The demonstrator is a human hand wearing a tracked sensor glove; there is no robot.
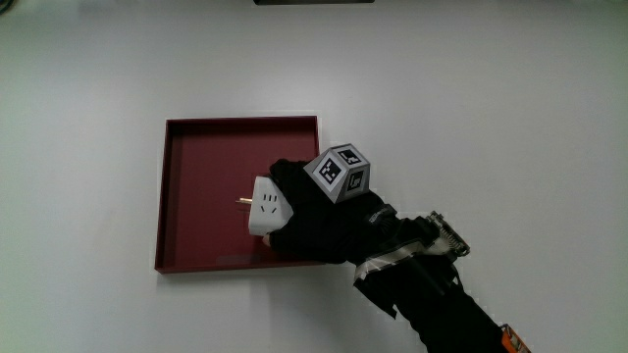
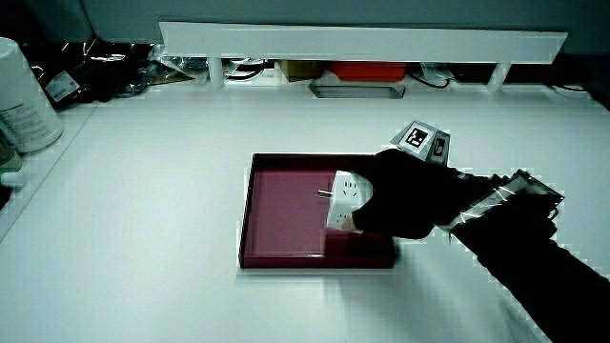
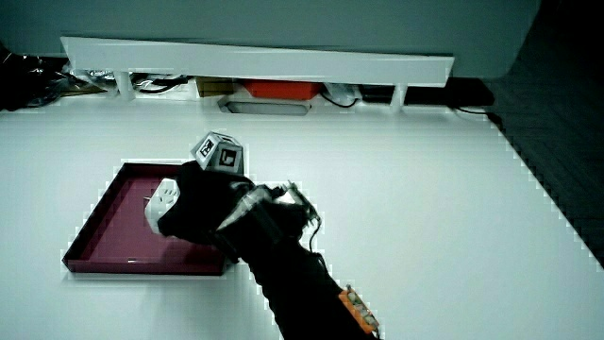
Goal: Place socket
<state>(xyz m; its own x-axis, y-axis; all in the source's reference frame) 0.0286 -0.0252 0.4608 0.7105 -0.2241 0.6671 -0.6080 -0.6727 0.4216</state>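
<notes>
The socket (image 1: 268, 206) is gripped in the hand (image 1: 319, 221), whose fingers are curled around its body from the person's side, and it is held inside the rim of the dark red tray (image 1: 196, 132). The white face with its slots is turned away from the palm, toward the bare middle of the tray floor, and a thin pin is seen sticking out from that face in the same direction. In both side views the socket (image 2: 345, 202) (image 3: 164, 202) is shown low in the tray (image 2: 250, 205) (image 3: 94, 227), close above the floor; whether it is already touching the floor cannot be told.

The relation that counts: the socket sits at the fingertips, on the tray side of the hand, with the forearm trailing back toward the person over the tray wall nearest to them. The patterned cube (image 1: 340, 173) is carried on the back of the hand, over the tray's edge. The placing looks almost done, as judged from this. What seems called for next is a short lowering onto the tray floor and a loosening of the fingers. A tip onto the pin side could be risked if the socket is let go while tilted.

The white worktop (image 1: 510, 108) around the tray is bare nearby.
</notes>
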